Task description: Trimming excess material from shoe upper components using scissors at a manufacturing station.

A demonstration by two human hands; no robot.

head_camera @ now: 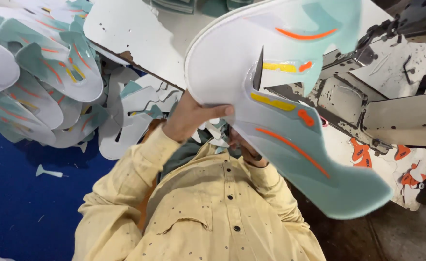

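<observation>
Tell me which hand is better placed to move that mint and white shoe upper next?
Probably the right hand: its thumb is pinched over the white edge of the shoe upper, a firm grip. The left hand sits mostly hidden under the piece, so its hold cannot be judged.

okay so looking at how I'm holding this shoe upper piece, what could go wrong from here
The shoe upper piece is large and floppy, and your left hand pinches only its white edge, so the teal end may droop or crease. Your right hand is mostly hidden behind it, so its hold is uncertain. The stack of cut pieces leans and could slide.
</observation>
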